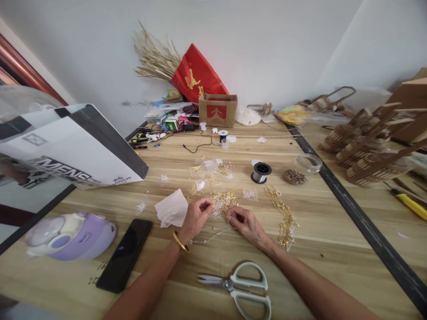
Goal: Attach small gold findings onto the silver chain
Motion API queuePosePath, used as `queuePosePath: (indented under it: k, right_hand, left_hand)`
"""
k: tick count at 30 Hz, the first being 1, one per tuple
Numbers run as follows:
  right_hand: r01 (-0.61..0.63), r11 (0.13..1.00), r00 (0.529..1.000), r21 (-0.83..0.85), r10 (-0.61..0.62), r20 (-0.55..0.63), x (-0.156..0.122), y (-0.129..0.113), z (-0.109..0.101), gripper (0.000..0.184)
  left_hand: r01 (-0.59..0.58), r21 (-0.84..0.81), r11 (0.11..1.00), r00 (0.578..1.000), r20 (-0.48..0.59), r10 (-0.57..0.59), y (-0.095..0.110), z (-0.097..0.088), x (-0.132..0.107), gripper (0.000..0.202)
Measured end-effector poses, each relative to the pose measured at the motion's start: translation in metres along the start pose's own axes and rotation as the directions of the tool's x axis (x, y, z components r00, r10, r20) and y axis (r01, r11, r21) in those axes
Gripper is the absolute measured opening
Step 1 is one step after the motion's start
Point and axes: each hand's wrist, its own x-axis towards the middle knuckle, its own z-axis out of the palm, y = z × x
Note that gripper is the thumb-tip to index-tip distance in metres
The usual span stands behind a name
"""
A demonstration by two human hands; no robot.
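My left hand [196,216] is closed in a pinch at the left edge of a pile of gold and silver beads [224,202]; whatever its fingertips hold is too small to make out. To the right of the pile, my right hand [246,223] pinches one end of a silver beaded chain [211,235]. That chain lies in a loop on the table between both hands. White-handled scissors [240,286] rest partly open below the hands. Several gold chains [283,215] lie right of my right hand, and a paper tissue [171,208] is beside my left.
A wire spool [260,172] and a dish of coloured beads [296,177] stand beyond the hands. On the left are a phone [125,255], a purple bottle [71,235] and a white box [73,146]. Small woven baskets [363,151] stand at right; a cardboard box [218,110] is at the back.
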Motion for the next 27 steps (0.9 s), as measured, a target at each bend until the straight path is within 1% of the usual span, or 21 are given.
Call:
queuePosePath:
  k: [3,5,6,8,10,11,14,16,22,25,27]
  right_hand:
    - [0.005,1.000,1.000,0.005,-0.005,-0.002,0.000,-0.002,-0.001,0.021]
    - [0.006,1.000,1.000,0.007,-0.006,-0.004,0.000,-0.002,-0.001,0.022]
    - [0.005,1.000,1.000,0.008,-0.005,-0.006,0.001,-0.002,-0.001,0.022]
    - [-0.005,1.000,1.000,0.012,0.005,-0.006,0.001,0.000,-0.001,0.023]
    - [-0.016,1.000,1.000,0.015,0.016,-0.008,0.001,0.001,-0.001,0.024]
    - [-0.019,1.000,1.000,0.015,0.019,-0.009,0.001,0.002,-0.001,0.024]
    - [-0.023,1.000,1.000,0.021,0.023,-0.006,0.002,0.005,0.000,0.023]
    - [-0.027,0.999,1.000,0.025,0.027,-0.005,0.002,0.006,0.000,0.023]
    - [-0.025,0.999,1.000,0.027,0.026,-0.016,0.001,0.002,0.000,0.025]
    - [-0.031,0.999,0.999,0.029,0.031,-0.016,0.001,0.001,0.000,0.025]
    - [-0.034,0.999,0.999,0.032,0.035,-0.018,0.001,0.001,-0.001,0.024]
  left_hand:
    - [-0.051,0.182,0.982,0.998,-0.034,0.058,0.001,-0.013,0.010,0.014]
    - [-0.128,0.349,0.928,0.988,-0.039,0.151,-0.002,-0.021,0.018,0.011]
    - [-0.155,0.460,0.874,0.981,-0.035,0.192,-0.004,-0.024,0.023,0.010]
    - [-0.172,0.641,0.748,0.968,-0.032,0.250,-0.010,-0.029,0.033,0.009]
    - [-0.188,0.744,0.642,0.958,-0.005,0.287,-0.017,-0.032,0.041,0.010]
    - [-0.180,0.776,0.605,0.955,-0.011,0.298,-0.020,-0.032,0.045,0.012]
    - [-0.159,0.835,0.526,0.954,-0.006,0.299,-0.029,-0.030,0.054,0.013]
    - [-0.163,0.851,0.499,0.954,0.006,0.301,-0.033,-0.028,0.057,0.014]
    - [-0.195,0.865,0.463,0.942,0.033,0.334,-0.039,-0.024,0.060,0.015]
    - [-0.237,0.855,0.461,0.934,0.070,0.351,-0.040,-0.024,0.059,0.020]
    - [-0.242,0.852,0.465,0.932,0.070,0.357,-0.040,-0.024,0.058,0.021]
